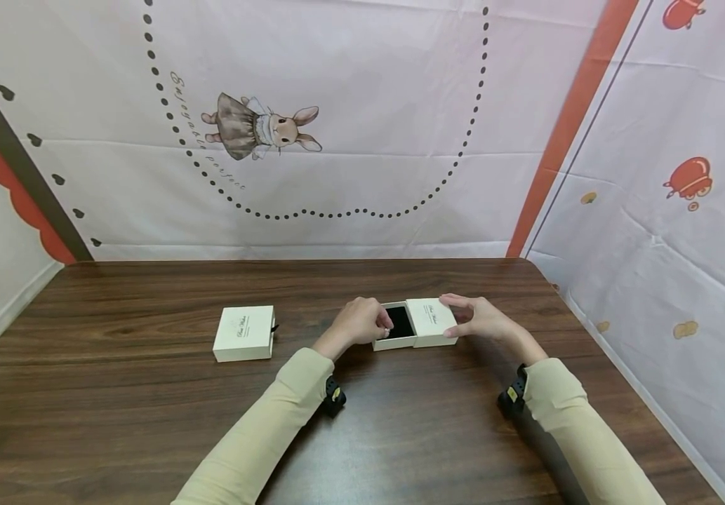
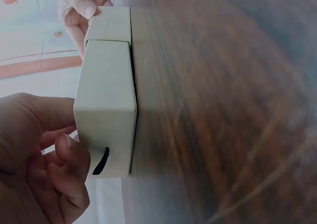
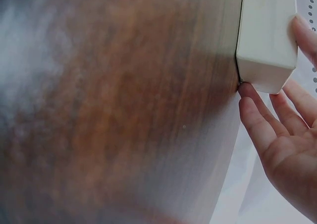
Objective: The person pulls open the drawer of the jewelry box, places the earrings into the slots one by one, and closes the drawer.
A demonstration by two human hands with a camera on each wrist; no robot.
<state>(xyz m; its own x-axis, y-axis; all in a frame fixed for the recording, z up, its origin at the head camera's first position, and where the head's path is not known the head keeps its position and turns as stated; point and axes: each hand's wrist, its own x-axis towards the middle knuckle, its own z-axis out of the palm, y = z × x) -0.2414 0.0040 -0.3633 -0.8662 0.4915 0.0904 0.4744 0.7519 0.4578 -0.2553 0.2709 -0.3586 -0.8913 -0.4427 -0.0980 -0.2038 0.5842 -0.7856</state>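
A cream slide-out jewelry box stands partly pulled open, its printed sleeve (image 1: 431, 321) on the right and its drawer (image 1: 394, 344) on the left. Black padding (image 1: 403, 321) lines the drawer. Over the drawer's left end, my left hand (image 1: 360, 322) pinches a small pale, shiny piece (image 1: 387, 332), too small to make out. A black ribbon tab (image 2: 101, 161) sticks out of the drawer's end, beside the curled fingers. My right hand (image 1: 487, 320) holds the sleeve from its right end, thumb on the near side and fingers at the far side.
A second cream box (image 1: 244, 334), closed, with a dark ribbon tab, sits to the left on the brown wooden table (image 1: 147, 407). Printed white cloth (image 1: 368, 126) hangs behind the table's far edge and along its sides.
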